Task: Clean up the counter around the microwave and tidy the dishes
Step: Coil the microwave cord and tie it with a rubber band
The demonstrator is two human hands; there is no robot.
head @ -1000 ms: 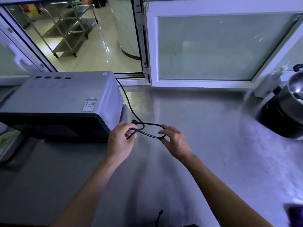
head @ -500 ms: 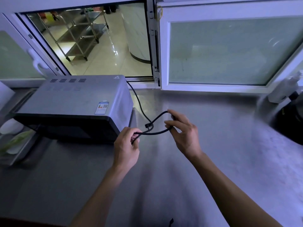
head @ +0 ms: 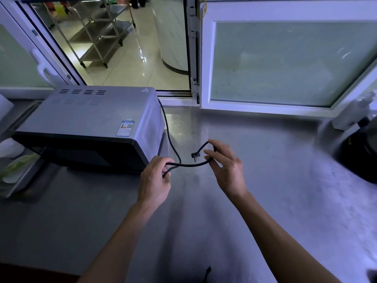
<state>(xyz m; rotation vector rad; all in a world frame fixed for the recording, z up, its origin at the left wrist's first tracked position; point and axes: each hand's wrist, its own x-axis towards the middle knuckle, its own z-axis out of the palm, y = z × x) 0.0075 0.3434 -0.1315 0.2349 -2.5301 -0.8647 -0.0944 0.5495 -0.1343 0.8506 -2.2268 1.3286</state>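
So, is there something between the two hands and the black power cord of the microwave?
No. The left hand and right hand both already hold the power cord, looped above the counter beside the microwave.

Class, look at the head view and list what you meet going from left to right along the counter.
Tray → microwave → left hand → plug → right hand → black pot.
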